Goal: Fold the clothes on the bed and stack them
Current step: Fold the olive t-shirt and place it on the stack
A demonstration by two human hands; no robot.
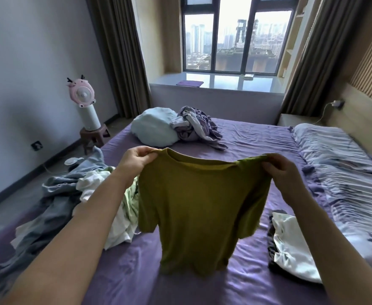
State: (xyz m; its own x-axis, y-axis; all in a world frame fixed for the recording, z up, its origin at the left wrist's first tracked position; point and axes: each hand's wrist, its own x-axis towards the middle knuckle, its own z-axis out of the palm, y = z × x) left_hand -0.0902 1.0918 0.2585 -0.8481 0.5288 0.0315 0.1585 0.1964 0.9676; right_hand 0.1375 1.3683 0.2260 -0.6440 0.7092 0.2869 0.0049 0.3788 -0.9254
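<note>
1. Both my forearms reach forward and up over the bed [257, 137], bare to the elbow, with the wrists raised to about the same height.
2. My left hand [136, 160] has its fingers curled over the left shoulder of an olive-green T-shirt [200, 203], thumb toward me; the grip is narrow, pinching the fabric at the shoulder seam.
3. My right hand [283, 172] does the same on the right shoulder, the cloth bunched in a tight pinch between thumb and fingers.
4. The T-shirt hangs between my two hands with its neckline at the top. Its short sleeves droop at either side and its hem touches or nearly touches the purple sheet below; I cannot tell which.
5. To my left on the bed lies a loose pile of unfolded clothes [75, 194], grey-blue, white and pale green, partly hidden behind my left forearm and spilling toward the bed's edge.
6. To my right, near my right forearm, lies a white garment [290, 245] over something dark.
7. Farther up the bed sit a pale blue pillow [152, 128] and, touching it, a crumpled lilac-grey bundle of cloth [196, 126].
8. A striped pillow [335, 148] lies along the right side of the bed.
9. Off the bed to the left, a pink cartoon-shaped fan [83, 95] stands on a small stool [94, 137] by the wall.
</note>
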